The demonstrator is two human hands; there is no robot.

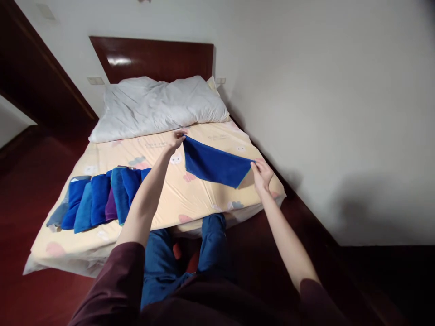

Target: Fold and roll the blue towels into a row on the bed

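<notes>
A blue cloth (215,163) is stretched between my two hands above the bed. My left hand (178,138) pinches its upper left corner. At the right, my right hand (261,174) grips the other upper corner between thumb and fingers. The cloth's lower edge hangs loose between them. Several folded cloths lie in a row on the left part of the bed, among them a blue one (99,199), a purple one (111,207) and a teal one (119,194). My left forearm hides the right end of that row.
The bed (190,199) has a pale patterned sheet. A crumpled white quilt (159,106) lies at its far end, before a dark wooden headboard (163,59). A white wall (322,113) stands on the right, and my legs touch or nearly touch the near edge.
</notes>
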